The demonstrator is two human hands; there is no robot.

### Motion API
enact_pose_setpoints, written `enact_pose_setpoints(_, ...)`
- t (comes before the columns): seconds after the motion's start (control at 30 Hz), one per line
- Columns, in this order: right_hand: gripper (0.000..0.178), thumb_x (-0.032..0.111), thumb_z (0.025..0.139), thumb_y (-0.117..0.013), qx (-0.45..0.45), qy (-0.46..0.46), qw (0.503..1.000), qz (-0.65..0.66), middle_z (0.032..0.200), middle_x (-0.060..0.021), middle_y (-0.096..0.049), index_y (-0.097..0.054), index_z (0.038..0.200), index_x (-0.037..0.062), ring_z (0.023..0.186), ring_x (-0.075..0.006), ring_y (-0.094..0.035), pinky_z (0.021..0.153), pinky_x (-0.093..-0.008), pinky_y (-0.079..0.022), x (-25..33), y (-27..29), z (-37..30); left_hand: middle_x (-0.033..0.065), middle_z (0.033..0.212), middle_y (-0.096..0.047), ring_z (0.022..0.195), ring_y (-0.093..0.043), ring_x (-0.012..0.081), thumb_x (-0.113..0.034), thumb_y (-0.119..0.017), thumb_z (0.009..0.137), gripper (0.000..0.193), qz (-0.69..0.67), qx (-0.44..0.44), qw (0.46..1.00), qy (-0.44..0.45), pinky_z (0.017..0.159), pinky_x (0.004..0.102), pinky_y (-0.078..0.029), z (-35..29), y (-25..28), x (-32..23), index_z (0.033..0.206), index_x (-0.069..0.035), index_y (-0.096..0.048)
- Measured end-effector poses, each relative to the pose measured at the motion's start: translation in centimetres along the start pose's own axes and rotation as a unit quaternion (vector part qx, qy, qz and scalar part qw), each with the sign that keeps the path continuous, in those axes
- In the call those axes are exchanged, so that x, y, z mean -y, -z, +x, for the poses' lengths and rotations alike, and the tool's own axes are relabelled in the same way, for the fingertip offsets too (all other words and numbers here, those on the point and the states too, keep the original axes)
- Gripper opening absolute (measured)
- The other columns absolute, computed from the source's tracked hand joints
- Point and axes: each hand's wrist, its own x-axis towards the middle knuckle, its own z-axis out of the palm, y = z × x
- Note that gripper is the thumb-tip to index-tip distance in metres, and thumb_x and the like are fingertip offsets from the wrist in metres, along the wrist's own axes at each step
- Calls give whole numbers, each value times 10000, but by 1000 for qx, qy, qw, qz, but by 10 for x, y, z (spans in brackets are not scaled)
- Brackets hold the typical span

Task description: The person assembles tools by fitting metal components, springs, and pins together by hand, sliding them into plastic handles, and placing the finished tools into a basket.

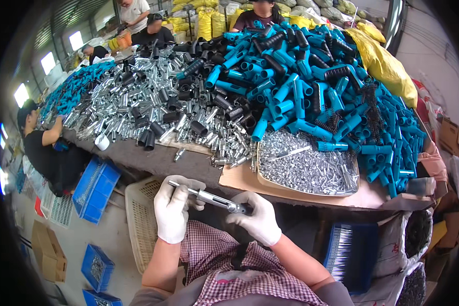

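Observation:
Both white-gloved hands hold a slotted silver metal tube (pixel 215 199) in front of my apron, just off the table's near edge. My left hand (pixel 173 208) is closed on its left end, where a thin rod sticks out past the thumb. At the other end my right hand (pixel 257 218) pinches the tube beside a small dark piece, partly hidden by the fingers. Beyond my right hand stands a shallow tray (pixel 311 191) of small metal parts.
Teal plastic handles (pixel 290 92) heap up at the right, and silver tubes with black sleeves (pixel 153 97) spread leftward on the table. A cream basket (pixel 140 224) and blue crates (pixel 94 186) stand below, left; another blue crate (pixel 352 255) is at right. Several people work across the table.

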Motion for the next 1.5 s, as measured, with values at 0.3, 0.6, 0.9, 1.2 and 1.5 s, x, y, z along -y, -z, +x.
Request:
enact_pose_setpoints(0.3,228,166,811,-746,-121,48,991,23,897,-62,-641,-685,984,32,805,-147,-611,731,-295,-489,-1,17,-9,206,965,-687,664,-661,187,-182,-507,1034,172,61,-20,998,4,565,283,-553,-6,5,-7,1072,-14,-510)
enact_pose_setpoints(0.6,519,351,870,-778,22,-89,961,260,967,-68,-679,-602,1186,-20,855,-125,-636,777,-267,-514,-12,4,-22,189,972,-692,711,-671,179,-249,-577,1018,250,2,-38,999,-1,622,286,-559,-19,1,7,1040,-3,-537)
enact_pose_setpoints(0.9,651,626,955,-535,197,-139,848,472,668,18,-488,-603,1124,0,549,-70,-424,509,-228,-323,-21,-15,-21,137,1141,-657,1049,-635,214,-542,-727,850,648,11,198,980,33,943,340,-489,-8,-9,27,1148,27,-641)
enact_pose_setpoints(1.2,311,264,1008,-569,21,-51,992,116,771,-85,-650,-679,1127,-1,659,-149,-617,626,-320,-509,-27,6,11,34,880,-608,801,-647,167,-128,-580,964,260,-44,108,992,54,648,338,-571,122,-25,36,1207,-52,-527)
enact_pose_setpoints(1.5,134,237,868,-702,-3,280,909,-309,746,-74,-666,-696,962,142,648,-280,-662,577,-389,-517,-58,-8,65,167,936,-736,904,-712,346,-264,-555,915,255,757,148,618,-153,798,463,-562,322,-105,104,908,-106,-756)
